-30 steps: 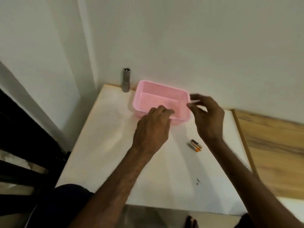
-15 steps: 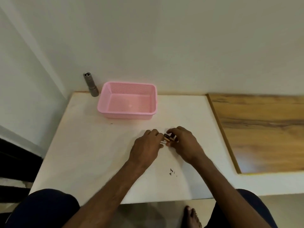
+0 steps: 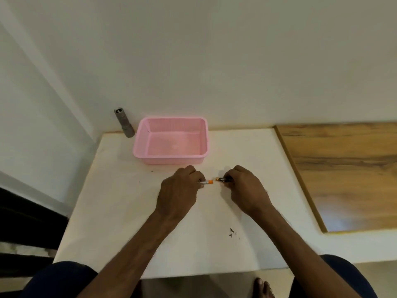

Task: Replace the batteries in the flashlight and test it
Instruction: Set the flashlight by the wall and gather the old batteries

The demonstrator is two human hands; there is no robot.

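A grey flashlight (image 3: 124, 122) stands upright at the table's far left corner against the wall, well away from both hands. My left hand (image 3: 179, 191) pinches a small battery (image 3: 208, 182) whose orange end sticks out to the right. My right hand (image 3: 245, 188) pinches a second, darker battery (image 3: 221, 179) whose tip points left. The two batteries are a short gap apart, just above the white table (image 3: 120, 211), in front of the pink basket (image 3: 171, 159).
The pink basket looks empty and sits near the wall beside the flashlight. A wooden board (image 3: 343, 168) lies on the right side. Small dark specks (image 3: 233, 232) mark the table near its front edge. My knees and a bare foot show below.
Both hands came down from the basket to the batteries on the table. Half a second ago they touched over the batteries; now they have drawn apart, one battery in each.
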